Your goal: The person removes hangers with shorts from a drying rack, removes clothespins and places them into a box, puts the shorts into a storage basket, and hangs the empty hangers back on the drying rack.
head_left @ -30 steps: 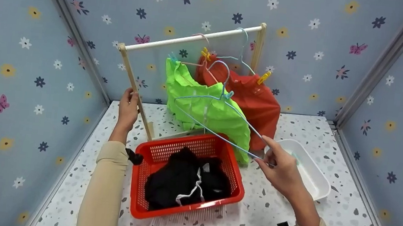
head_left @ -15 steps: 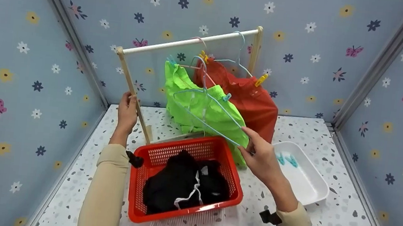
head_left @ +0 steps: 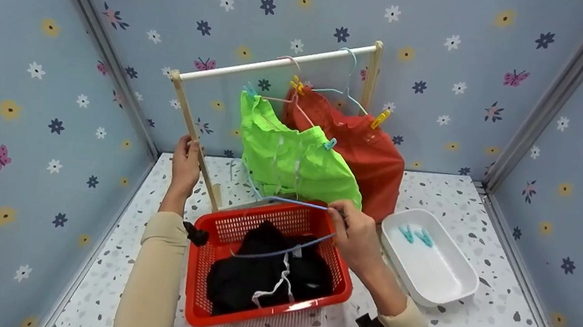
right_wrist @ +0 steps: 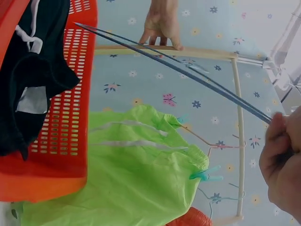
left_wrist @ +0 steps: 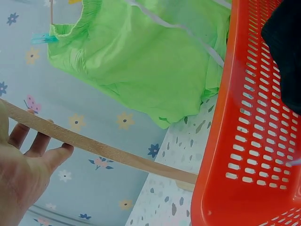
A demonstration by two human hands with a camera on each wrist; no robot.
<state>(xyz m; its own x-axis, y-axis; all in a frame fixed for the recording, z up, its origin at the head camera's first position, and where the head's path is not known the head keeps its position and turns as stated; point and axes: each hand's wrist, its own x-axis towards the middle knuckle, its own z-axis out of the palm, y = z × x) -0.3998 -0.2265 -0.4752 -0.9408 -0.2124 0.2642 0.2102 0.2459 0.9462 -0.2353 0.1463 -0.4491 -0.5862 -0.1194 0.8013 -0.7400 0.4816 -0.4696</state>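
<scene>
A blue clothes hanger [head_left: 298, 202] is in my right hand [head_left: 359, 241], pinched at one end between thumb and fingers. It tilts over the red basket [head_left: 342, 296], its hook toward the far left. My left hand [head_left: 185, 166] holds the left wooden post [left_wrist: 101, 148] of a small clothes rack [head_left: 225, 71], fingers behind it and thumb at its edge. Black clothing [head_left: 244, 278] with a white drawstring lies in the basket. Green shorts [head_left: 292, 158] hang from the rack on a pink hanger with teal clothespins. Behind them hangs a red garment [head_left: 371, 155], held by yellow clothespins [head_left: 380, 120].
On the right stands a white tray [head_left: 437, 295] with two teal clothespins [head_left: 415, 236] inside. The speckled table [head_left: 497, 315] is enclosed by flower-patterned walls [head_left: 496, 71]. The basket stands in front of the rack, close below the green shorts.
My right hand has moved left and a little down. The blue hanger has swung from upright in front of the shorts to lying tilted over the basket. The left hand keeps its hold.
</scene>
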